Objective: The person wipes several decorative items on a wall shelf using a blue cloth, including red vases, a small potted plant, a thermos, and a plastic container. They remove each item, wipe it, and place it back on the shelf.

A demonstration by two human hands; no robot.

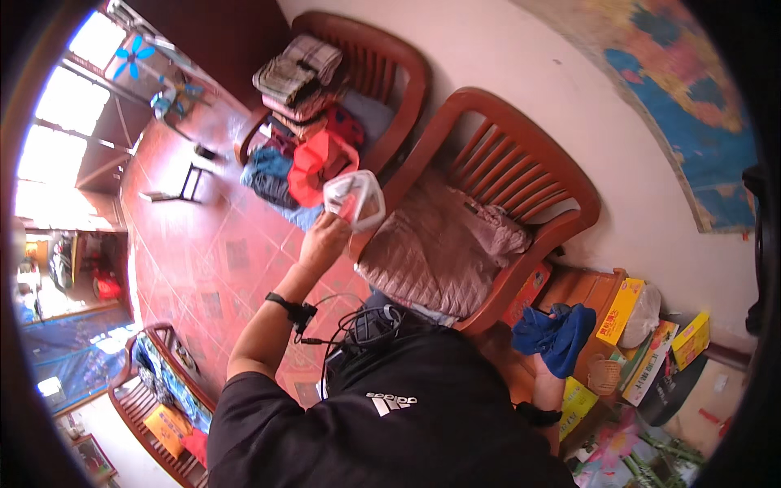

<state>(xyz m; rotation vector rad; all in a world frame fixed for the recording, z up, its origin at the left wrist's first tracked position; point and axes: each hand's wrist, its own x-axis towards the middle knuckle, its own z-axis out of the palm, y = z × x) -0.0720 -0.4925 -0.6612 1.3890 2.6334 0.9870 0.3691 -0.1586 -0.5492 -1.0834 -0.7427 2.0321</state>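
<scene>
My left hand is pinched on the near edge of a clear plastic container, which is held up in the air. Something pinkish shows in or through it near my fingers. Out to the right, my right hand grips a bunched blue cloth that covers most of the fingers. The cloth is above a brown wooden side table. Between my hands stands a wooden armchair with a quilted pink-brown seat cover. A crumpled pink cloth lies on that seat.
Behind the container, another wooden armchair bears folded blankets, a red fabric item and blue clothes. Several boxes, one a yellow box, crowd the right side. Black cables hang at my waist. A slatted bench stands lower left.
</scene>
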